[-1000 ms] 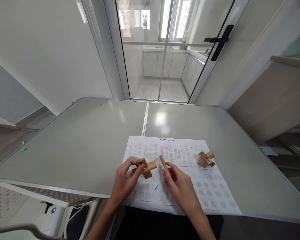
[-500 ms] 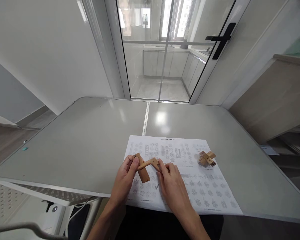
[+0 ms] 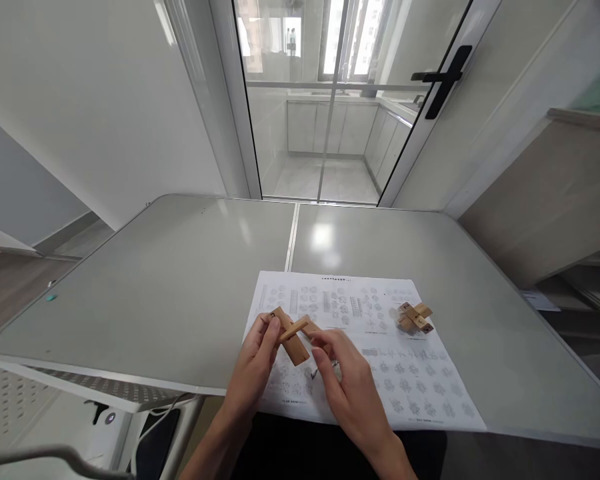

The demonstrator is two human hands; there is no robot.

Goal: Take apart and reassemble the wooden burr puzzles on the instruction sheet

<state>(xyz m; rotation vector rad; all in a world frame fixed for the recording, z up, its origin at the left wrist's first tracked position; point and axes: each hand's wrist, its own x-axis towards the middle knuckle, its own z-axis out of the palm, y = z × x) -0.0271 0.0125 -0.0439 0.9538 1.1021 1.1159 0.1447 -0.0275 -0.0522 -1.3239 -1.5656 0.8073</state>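
My left hand [image 3: 256, 347] pinches a flat wooden puzzle piece [image 3: 296, 351] with a dark printed mark near its top end. A narrow wooden stick [image 3: 294, 329] lies across that piece, its near end at my left thumb. Another wooden piece [image 3: 310, 326] slants down from the stick's far end to the fingers of my right hand [image 3: 347, 380], which curl around its lower end. My right thumb is lowered and apart from it. Both hands are over a printed sheet [image 3: 380, 313] with small puzzle diagrams.
An assembled cluster of numbered wooden pieces [image 3: 415, 317] sits on the sheet's right side, beside some clear plastic. The grey folding table [image 3: 180, 280] has a centre seam. A glass door [image 3: 320, 133] stands behind it, shelves [image 3: 570, 267] to the right.
The flat piece and stick have turned slightly and shifted right in my left hand. My right thumb has dropped away from the piece, and the right hand's fingers have opened somewhat.
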